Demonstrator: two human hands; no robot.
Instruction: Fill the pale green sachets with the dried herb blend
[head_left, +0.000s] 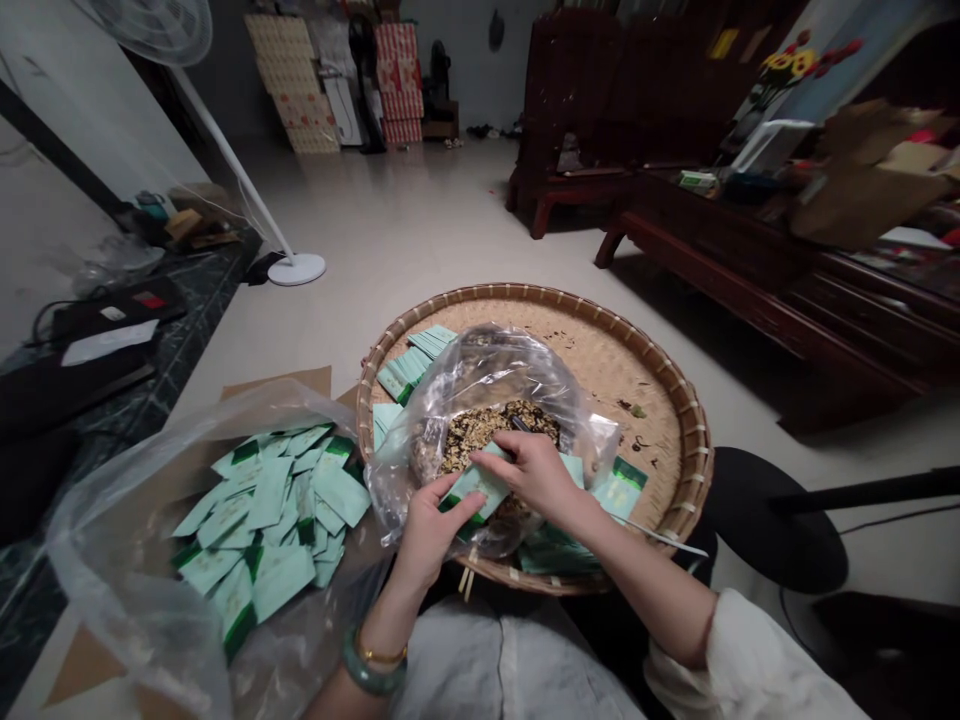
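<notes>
My left hand grips the lower end of a pale green paper packet with a dark green band. My right hand closes its fingers on the packet's upper end. Just above those knuckles a short dark handle sticks out; whether the hand also holds it, I cannot tell. Both hands are over a clear plastic bag, open at the top, with a loose dry mix of tan and dark bits inside. The bag rests in a round woven bamboo tray.
Stacked green packets lie at the tray's left, others at its near edge. Left of the tray, a large plastic bag holds many packets. A white fan, a wooden bench and a round black base stand around.
</notes>
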